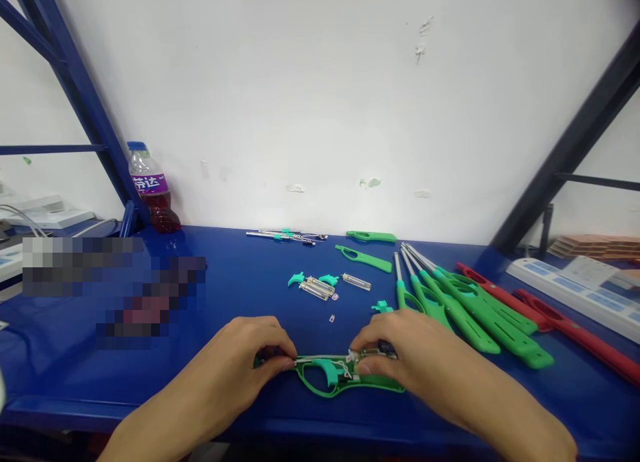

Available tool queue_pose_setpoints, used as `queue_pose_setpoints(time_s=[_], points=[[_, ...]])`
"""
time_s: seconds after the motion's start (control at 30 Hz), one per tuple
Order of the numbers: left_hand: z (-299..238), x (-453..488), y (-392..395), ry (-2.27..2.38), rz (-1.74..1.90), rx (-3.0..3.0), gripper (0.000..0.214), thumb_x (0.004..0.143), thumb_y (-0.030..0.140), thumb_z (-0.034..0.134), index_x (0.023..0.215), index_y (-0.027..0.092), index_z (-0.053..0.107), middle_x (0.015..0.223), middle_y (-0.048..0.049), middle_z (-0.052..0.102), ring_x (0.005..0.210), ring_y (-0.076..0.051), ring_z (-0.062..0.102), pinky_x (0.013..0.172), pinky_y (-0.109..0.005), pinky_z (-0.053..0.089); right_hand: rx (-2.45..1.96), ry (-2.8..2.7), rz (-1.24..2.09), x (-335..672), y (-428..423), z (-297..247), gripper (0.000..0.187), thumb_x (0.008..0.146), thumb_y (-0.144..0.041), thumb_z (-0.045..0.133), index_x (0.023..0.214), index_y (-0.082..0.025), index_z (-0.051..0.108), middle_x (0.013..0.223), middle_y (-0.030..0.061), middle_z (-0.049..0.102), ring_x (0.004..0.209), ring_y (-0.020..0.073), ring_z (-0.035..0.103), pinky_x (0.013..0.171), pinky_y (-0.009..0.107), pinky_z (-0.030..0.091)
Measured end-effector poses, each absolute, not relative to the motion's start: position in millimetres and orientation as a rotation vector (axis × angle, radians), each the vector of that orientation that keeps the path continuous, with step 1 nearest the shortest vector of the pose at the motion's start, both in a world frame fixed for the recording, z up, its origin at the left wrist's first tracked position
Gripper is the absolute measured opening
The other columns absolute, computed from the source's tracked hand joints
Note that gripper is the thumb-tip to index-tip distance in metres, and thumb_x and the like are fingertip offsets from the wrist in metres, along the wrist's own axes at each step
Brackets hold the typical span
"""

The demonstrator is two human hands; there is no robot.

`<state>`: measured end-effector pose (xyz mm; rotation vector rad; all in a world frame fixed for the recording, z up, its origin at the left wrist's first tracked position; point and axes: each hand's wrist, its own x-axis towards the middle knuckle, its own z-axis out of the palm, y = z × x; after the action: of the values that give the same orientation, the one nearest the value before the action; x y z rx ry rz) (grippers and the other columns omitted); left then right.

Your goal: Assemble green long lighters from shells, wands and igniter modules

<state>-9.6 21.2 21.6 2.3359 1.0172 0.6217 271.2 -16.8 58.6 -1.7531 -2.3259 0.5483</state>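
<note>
An open green lighter half-shell [370, 382] lies near the table's front edge, its inside facing up. It holds a teal trigger [329, 371], thin wires and a metal rod [320, 359]. My left hand [250, 349] is closed, thumb and forefinger pinching the shell's narrow left end with the rod. At the wide end, my right hand [403, 345] grips a clear fuel tank [370, 354] over the shell, partly hidden by the fingers. Beyond my hands lie loose clear fuel tanks [315, 289], teal triggers [296, 279] and small pink pieces [332, 319].
Several green long-nosed lighters [465, 315] and red lighters [580, 329] lie at the right, near a white power strip [575, 299]. Green half-shells [367, 259] and metal rods with wires [285, 235] lie at the back. A drink bottle [153, 189] stands back left.
</note>
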Motion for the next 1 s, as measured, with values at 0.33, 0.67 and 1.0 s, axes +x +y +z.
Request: queue_pose_setpoints(time_s=[0.33, 0.67, 1.0], points=[[26.3, -14.4, 24.6, 1.117, 0.494, 2.33, 0.018, 0.097, 0.018, 0.07, 0.092, 0.03, 0.081, 0.095, 0.006, 0.078, 0.088, -0.015, 0.072, 0.077, -0.024, 0.047, -1.878, -2.331, 0.609, 270.4, -16.6, 61.6, 0.027, 0.084, -0.018, 0.082, 0.103, -0.038, 0.084, 0.103, -0.0034, 0.082, 0.101, 0.0263, 0.071, 0.084, 0.034, 0.045], [26.9, -16.0, 25.4, 1.098, 0.478, 2.365, 0.021, 0.1, 0.017, 0.065, 0.093, 0.03, 0.079, 0.095, 0.0055, 0.077, 0.088, -0.015, 0.072, 0.077, -0.024, 0.047, -1.774, -2.371, 0.563, 268.8, -18.3, 57.0, 0.022, 0.089, -0.015, 0.077, 0.099, -0.034, 0.082, 0.1, -0.0059, 0.082, 0.099, 0.023, 0.07, 0.078, 0.031, 0.04], [23.7, -18.8, 23.7, 1.068, 0.479, 2.397, 0.02, 0.104, 0.02, 0.062, 0.104, 0.033, 0.077, 0.104, 0.006, 0.075, 0.096, -0.016, 0.071, 0.084, -0.025, 0.049, -1.861, -2.271, 0.58, 256.5, -26.4, 64.5, 0.018, 0.085, -0.016, 0.081, 0.092, -0.032, 0.079, 0.094, -0.0046, 0.08, 0.09, 0.0222, 0.068, 0.069, 0.03, 0.036]])
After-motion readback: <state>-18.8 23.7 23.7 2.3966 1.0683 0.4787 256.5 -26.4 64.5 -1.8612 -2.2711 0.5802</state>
